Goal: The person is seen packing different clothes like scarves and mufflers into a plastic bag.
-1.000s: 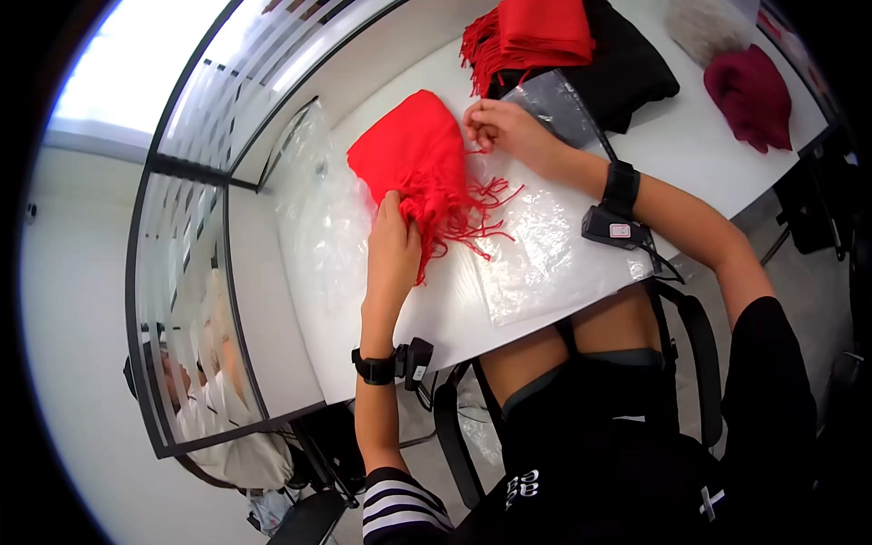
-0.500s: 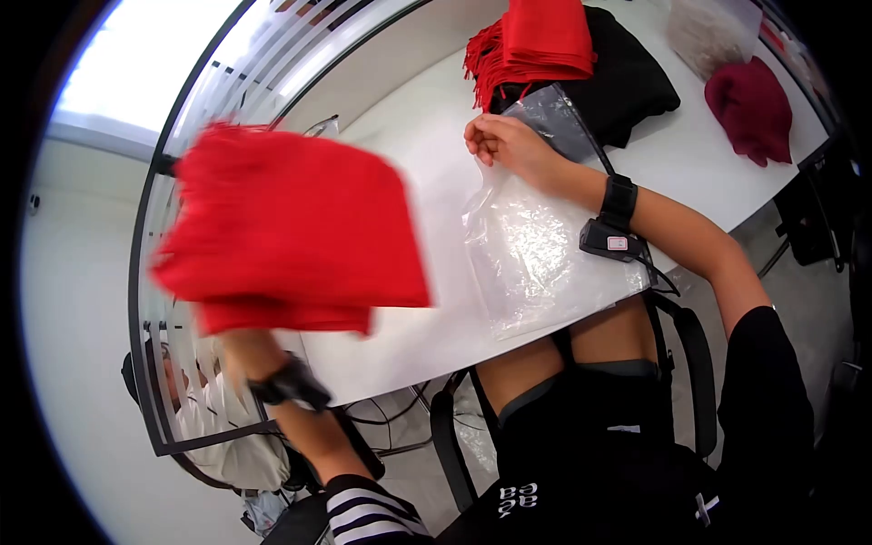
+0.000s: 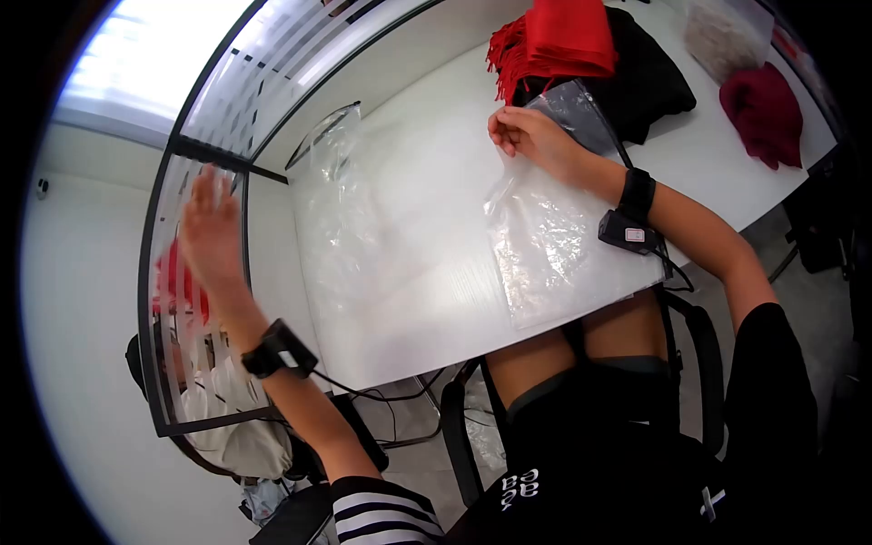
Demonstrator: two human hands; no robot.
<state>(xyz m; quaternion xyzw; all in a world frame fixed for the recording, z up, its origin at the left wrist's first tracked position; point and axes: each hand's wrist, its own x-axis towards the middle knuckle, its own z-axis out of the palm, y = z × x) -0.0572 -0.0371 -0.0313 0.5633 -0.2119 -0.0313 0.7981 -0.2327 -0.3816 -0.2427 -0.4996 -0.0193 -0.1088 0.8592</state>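
The left hand (image 3: 213,232) is raised in front of the striped partition (image 3: 277,213), its fingers stretched upward and loosely spread, though blurred. Just below it, through the partition's clear strips, part of a red cloth (image 3: 177,286) shows on the far side, near a person in a light top (image 3: 238,422).

The right hand (image 3: 531,143) is at the upper end of a clear plastic bag (image 3: 563,250) that lies flat on the white counter (image 3: 436,236). Its fingers are curled inward (whether they pinch the bag's edge, I cannot tell).

On the right wrist a black strap (image 3: 638,195) carries a small box (image 3: 627,233) with a white label; its print is too small to read. White lettering (image 3: 520,489) stands on the chest of the black shirt (image 3: 599,463), but it appears upside down and I cannot make it out.

Beyond the right hand, a folded red fringed cloth (image 3: 570,41) rests on a black cloth (image 3: 649,82). Near the counter's right end, a maroon knitted piece (image 3: 763,113) lies beside a bagged pale fluffy item (image 3: 725,41). More crumpled clear plastic (image 3: 341,186) lies toward the partition.
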